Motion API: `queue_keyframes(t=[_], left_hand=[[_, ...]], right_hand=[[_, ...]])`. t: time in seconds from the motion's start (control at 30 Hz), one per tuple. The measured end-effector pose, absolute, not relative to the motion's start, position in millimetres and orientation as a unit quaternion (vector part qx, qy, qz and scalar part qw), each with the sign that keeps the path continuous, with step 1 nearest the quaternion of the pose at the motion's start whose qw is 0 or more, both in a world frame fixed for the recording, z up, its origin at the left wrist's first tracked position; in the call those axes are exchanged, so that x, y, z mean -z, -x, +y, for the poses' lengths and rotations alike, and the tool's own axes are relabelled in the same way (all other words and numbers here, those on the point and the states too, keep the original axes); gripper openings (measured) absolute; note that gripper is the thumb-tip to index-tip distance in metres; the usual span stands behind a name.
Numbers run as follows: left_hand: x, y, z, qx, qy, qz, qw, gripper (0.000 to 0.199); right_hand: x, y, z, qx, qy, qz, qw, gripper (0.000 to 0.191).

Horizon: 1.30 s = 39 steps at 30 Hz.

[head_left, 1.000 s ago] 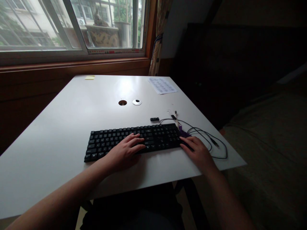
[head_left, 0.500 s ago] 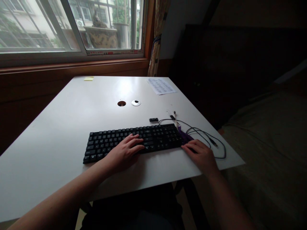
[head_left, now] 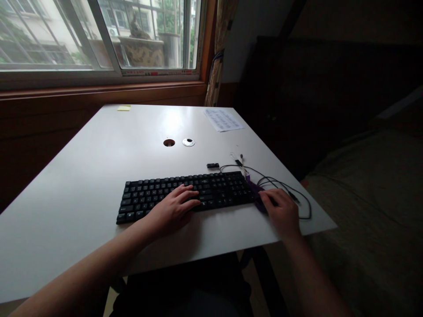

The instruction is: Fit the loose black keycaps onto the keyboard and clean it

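"Where's the keyboard (head_left: 214,192)?"

"Flat on the table (head_left: 109,149), running along the near edge, with its right end towards the near right corner. A purple piece (head_left: 254,188) lies just beside that end."

"And the left hand (head_left: 175,203)?"

"Palm down over the middle of the keys, its forearm (head_left: 122,246) slanting in across the near edge. That grip is loose, fingers a little spread; the thumb is hidden underneath."

"The right hand (head_left: 280,209)?"

"It comes in over the near edge by the right corner, wrist raised, fingers curled. Thumb and forefinger meet at the purple piece. I can't tell whether that grip has a fold of it pinched."

"What's different from a second ago?"

"Then the right fingers lay stretched over the keyboard's right end. Now they're bent, drawn together and further to the right, so more of the purple shows. The left hand rests on the same keys."

"Anything around them?"

"A black cable (head_left: 311,213) loops towards the right edge, and a small black object (head_left: 213,166) sits beyond the keys. Printed sheets (head_left: 224,120) lie by the far right corner, a yellow paper (head_left: 124,108) by the far left."
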<state>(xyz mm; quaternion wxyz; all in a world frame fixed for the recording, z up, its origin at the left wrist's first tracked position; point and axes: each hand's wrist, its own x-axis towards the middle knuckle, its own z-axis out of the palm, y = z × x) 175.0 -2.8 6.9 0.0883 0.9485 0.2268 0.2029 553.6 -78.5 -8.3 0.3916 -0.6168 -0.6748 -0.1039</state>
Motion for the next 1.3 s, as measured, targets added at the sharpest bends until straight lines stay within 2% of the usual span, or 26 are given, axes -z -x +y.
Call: queue_keyframes(t=[0.23,0.37,0.57,0.83,1.0,1.3], left_hand=[[-5,-176,-2,-0.21,-0.948,0.223,0.086,0.033],[-6,-177,-2,-0.219,-0.947,0.223,0.079,0.032],[-8,-177,-2,-0.22,-0.947,0.219,0.079,0.032],[-4,-178,-1,-0.225,-0.946,0.219,0.082,0.03],[-6,-178,-2,-0.221,-0.947,0.218,0.08,0.031],[-4,-178,-1,-0.231,-0.946,0.214,0.079,0.031]], right_hand=[[-25,-532,-36,0.063,0.591,-0.713,0.372,0.015],[-37,-514,8,0.029,0.567,-0.758,0.322,0.016],[-29,-496,67,0.018,0.541,-0.81,0.226,0.015],[-24,-479,100,0.035,0.532,-0.841,0.095,0.016],[-24,-472,105,0.033,0.517,-0.851,0.091,0.011],[-22,-475,100,0.021,0.514,-0.848,0.126,0.012]])
